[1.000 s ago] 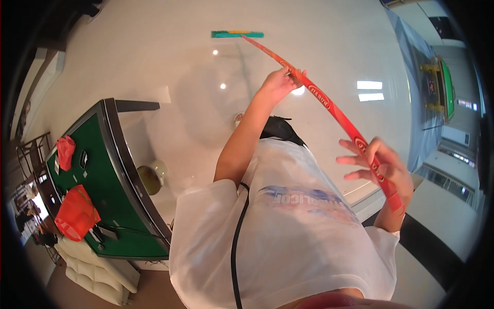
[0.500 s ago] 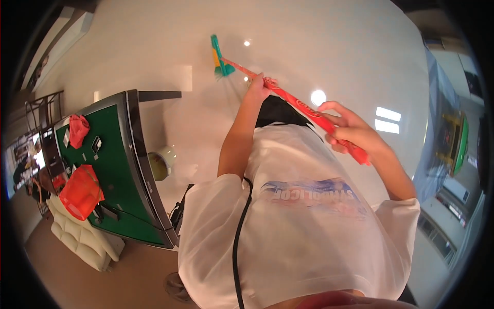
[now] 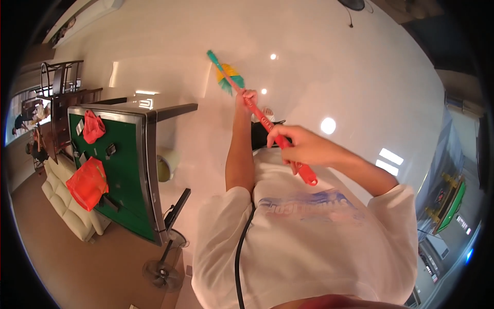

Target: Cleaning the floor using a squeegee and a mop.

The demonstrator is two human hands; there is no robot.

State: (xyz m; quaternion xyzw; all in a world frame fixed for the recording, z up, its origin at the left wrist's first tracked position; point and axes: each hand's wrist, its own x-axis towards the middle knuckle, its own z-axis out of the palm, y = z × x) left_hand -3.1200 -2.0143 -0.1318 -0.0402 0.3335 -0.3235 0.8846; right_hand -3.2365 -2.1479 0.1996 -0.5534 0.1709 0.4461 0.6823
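We see the left hand (image 3: 249,97) with fingers wrapped tight around the red handle of the broom (image 3: 262,119), far down it, just short of the green and yellow bristles on the glossy floor (image 3: 329,56); the right hand (image 3: 298,147) grips near the handle's top end. Left of both hands stands the green tabletop (image 3: 126,175) carrying 2 red bags (image 3: 87,183)
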